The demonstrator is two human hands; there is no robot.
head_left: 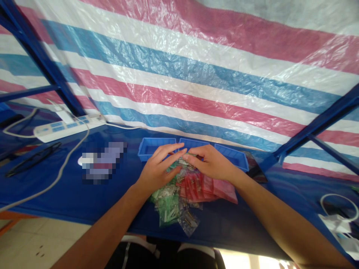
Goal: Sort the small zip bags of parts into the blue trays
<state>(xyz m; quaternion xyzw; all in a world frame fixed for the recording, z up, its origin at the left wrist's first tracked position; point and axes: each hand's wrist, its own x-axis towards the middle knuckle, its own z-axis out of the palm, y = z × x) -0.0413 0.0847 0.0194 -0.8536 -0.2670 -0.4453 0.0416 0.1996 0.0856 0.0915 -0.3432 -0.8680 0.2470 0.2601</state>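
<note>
My left hand [161, 166] hovers over the left side of a heap of small bags, its fingers stretched out and apart. Its fingertips meet the tips of my right hand [211, 162], which is closed with thumb and index finger pinched. What lies between them is mostly hidden; a greenish, shiny sliver shows. Under the hands are green-tinted plastic bags [168, 209] with metal parts in them. Pink-red bags [199, 186] fan out below my right hand. A clear bag [189, 221] with brass-coloured pieces lies nearest me.
Behind the hands stand three blue trays, left [143, 150], middle [193, 142] and right [238, 158]. A power strip [70, 127] and a white cable [63, 168] lie at left, near a pixelated object [105, 164]. A striped sheet [196, 82] hangs behind the blue table [117, 201].
</note>
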